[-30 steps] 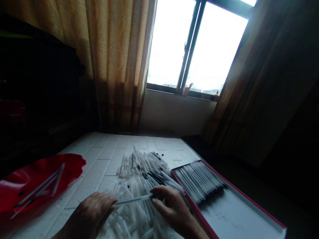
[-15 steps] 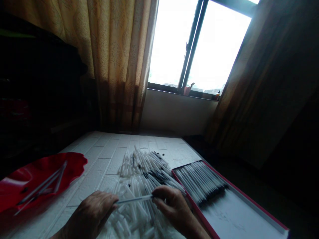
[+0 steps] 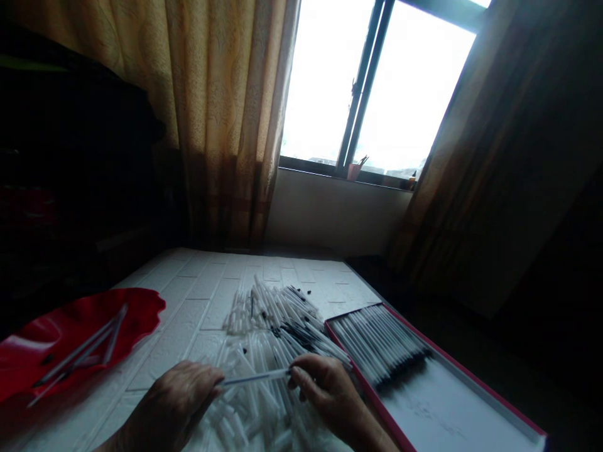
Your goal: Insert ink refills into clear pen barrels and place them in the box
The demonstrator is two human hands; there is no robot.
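A slim clear pen barrel (image 3: 257, 377) with a dark core lies level between my two hands. My left hand (image 3: 176, 392) is closed on its left end, the fingertips pinching it. At the other end, the thumb and fingers of my right hand (image 3: 325, 383) are closed on the tip. Under and behind both hands spreads a pile of clear pen barrels (image 3: 245, 408). Dark pen refills (image 3: 301, 336) lie across the middle of the pile. Close to my right forearm is a red-edged box (image 3: 452, 402) with a row of assembled pens (image 3: 377, 342), their dark ends toward me.
At left sits a red wavy-rimmed dish (image 3: 141, 300) with a few pens in it. The table (image 3: 188, 307) has a white brick-pattern cover. Small black bits (image 3: 309, 292) lie beyond the pile. A curtain (image 3: 226, 125) and a window (image 3: 325, 81) with a pink cup (image 3: 353, 171) stand behind.
My right hand has shifted slightly to the right and its fingers have changed their hold at the pen's end. My left hand and the pen barrel look nearly still.
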